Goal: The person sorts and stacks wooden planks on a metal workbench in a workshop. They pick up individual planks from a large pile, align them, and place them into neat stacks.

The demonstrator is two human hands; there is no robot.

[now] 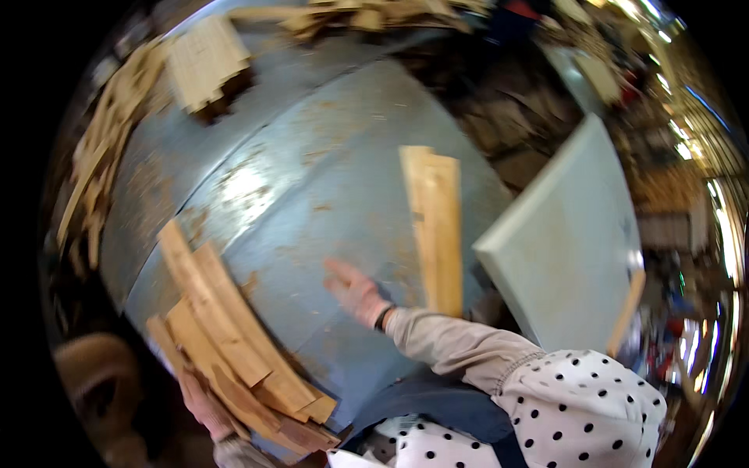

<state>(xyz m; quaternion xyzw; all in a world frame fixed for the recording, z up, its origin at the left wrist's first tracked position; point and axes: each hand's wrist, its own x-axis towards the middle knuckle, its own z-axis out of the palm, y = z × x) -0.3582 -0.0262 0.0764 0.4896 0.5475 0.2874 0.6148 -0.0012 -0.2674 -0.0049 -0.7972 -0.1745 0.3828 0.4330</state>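
Above the blue-grey metal table, my right hand [357,295] is blurred by motion, its fingers stretched to the left with nothing in them. Right of it lie two pale wooden boards [441,234], side by side. At the lower left is a loose, overlapping pile of wooden boards [226,335]. My left hand [203,404] grips the outer edge of a wooden board [165,343] on that pile's left side. Its fingertips are partly hidden.
The metal table [328,187] bears scattered wood shavings. A stack of pale slats [204,62] sits at the far left, near heaped wood strips [105,156]. More wood pieces [367,17] lie at the far edge. A pale slanted panel [573,242] stands on the right.
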